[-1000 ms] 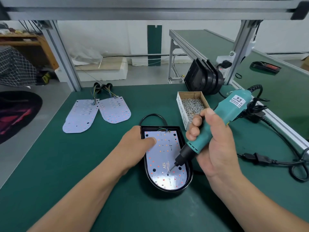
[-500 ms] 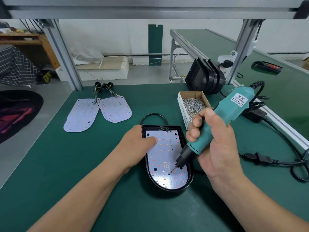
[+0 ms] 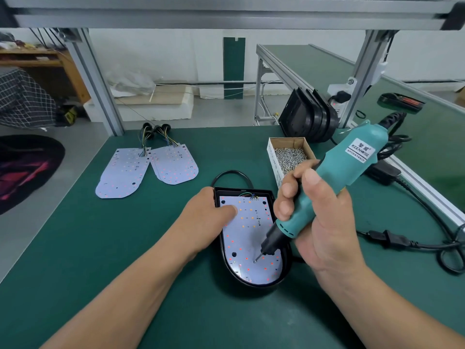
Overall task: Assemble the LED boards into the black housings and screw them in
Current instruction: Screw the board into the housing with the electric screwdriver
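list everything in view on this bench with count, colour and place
black housing: one, black, bench centre
LED board: one, white, seated inside the housing
loose LED boards: at least two, white, far left, wires attached
screw box: one, brown cardboard, silver screws inside, behind the housing to its right
electric screwdriver: one, teal, bit tip on the seated board
spare housings: several, black, stacked upright at the far right
power cord: one, black, right of bench
bench mat: one, green, under everything
left hand: thumb presses the seated board's left side
right hand: grips the screwdriver
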### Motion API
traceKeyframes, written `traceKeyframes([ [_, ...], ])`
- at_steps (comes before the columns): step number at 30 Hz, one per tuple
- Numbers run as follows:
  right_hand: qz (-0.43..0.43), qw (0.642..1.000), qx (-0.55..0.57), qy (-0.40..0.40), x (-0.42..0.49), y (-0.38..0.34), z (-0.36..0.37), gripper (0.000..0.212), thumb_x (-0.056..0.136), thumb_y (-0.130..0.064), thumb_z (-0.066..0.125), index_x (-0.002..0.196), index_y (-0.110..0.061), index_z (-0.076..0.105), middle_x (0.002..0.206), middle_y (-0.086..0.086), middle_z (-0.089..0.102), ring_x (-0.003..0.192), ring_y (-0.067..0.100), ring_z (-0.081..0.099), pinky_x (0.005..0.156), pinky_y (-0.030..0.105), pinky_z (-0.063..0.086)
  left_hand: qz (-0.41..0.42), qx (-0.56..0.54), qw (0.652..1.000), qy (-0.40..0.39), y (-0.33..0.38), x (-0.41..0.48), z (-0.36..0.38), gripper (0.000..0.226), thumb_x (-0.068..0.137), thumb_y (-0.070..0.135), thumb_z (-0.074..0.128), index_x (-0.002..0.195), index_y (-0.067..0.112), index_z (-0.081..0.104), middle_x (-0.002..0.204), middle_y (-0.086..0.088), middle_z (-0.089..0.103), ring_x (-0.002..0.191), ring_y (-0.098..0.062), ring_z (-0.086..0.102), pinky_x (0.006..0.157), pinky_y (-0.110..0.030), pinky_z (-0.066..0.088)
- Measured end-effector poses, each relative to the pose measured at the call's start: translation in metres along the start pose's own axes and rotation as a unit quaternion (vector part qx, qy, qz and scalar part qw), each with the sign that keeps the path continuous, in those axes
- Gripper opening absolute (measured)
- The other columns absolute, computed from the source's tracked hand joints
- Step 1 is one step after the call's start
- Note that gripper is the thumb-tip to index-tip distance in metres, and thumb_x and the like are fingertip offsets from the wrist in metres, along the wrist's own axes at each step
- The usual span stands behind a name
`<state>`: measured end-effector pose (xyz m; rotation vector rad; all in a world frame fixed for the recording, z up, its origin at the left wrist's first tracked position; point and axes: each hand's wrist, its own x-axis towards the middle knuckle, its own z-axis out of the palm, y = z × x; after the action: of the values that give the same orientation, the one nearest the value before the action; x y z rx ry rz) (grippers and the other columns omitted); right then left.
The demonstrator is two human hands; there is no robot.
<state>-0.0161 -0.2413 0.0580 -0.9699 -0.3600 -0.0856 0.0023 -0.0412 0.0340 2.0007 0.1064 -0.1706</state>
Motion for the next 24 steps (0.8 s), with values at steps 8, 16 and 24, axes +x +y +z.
traceKeyframes([
  [8,-0.006,0.987,-0.034,-0.156,-0.001,-0.004,0.014,0.03,0.092,-0.043,0.079,0.091,-0.019,0.06,0.075,0.001,0.06,0.052,0.02,0.058,0.057,0.028,0.047,0.006,0.006,1.0,-0.001,-0.001,0.001,0.001,0.029,0.077,0.033,0.061,0.091,0.009,0.054,0.08,0.0,0.052,0.071,-0.02,0.046,0.068,-0.035,0.039],
  [16,0.033,0.971,-0.061,-0.227,0.01,-0.001,0.015,0.013,0.087,-0.014,0.068,0.083,-0.018,0.056,0.063,0.0,0.055,0.049,0.024,0.054,0.058,0.028,0.045,0.033,0.014,0.999,-0.014,-0.004,0.003,0.001,0.021,0.091,0.018,0.067,0.085,0.01,0.049,0.077,0.001,0.047,0.07,-0.019,0.04,0.066,-0.034,0.035],
  [24,0.035,0.983,-0.01,-0.182,0.014,-0.003,0.005,0.03,0.087,-0.029,0.083,0.103,-0.012,0.063,0.068,0.005,0.052,0.059,0.026,0.057,0.064,0.033,0.049,0.027,0.045,0.998,0.018,-0.007,0.003,0.002,0.022,0.09,0.035,0.063,0.087,0.017,0.05,0.077,0.01,0.049,0.066,-0.014,0.043,0.06,-0.031,0.035],
])
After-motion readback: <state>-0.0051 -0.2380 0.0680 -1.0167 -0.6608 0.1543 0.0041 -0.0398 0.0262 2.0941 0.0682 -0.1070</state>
